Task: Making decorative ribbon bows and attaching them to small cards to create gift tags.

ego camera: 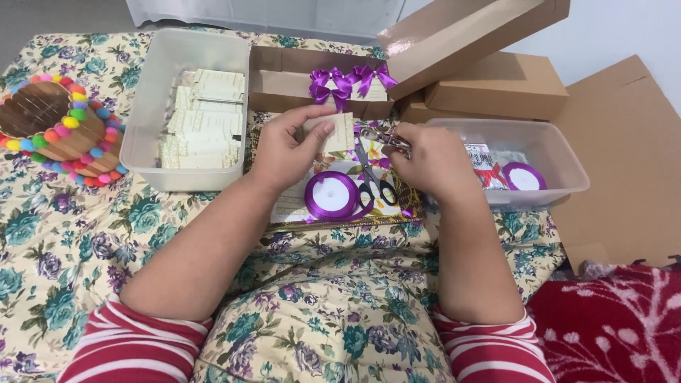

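My left hand [287, 145] pinches a small cream card [339, 132] upright above the work spot. My right hand [429, 162] is closed on a small metal tool [386, 137], its tip close to the card's right edge. Below the hands lie a purple ribbon spool [330, 194] and black-handled scissors [376, 186] on a patterned sheet. Behind the card, purple bows [349, 79] sit on the edge of an open brown box [284, 78].
A clear tub [145, 120] at the left holds stacks of cream cards. A heart-shaped wooden basket with coloured pompoms [53, 124] stands far left. At the right, a clear tub [560, 159] holds a ribbon spool and packets. Brown cardboard boxes [504, 85] lie behind it.
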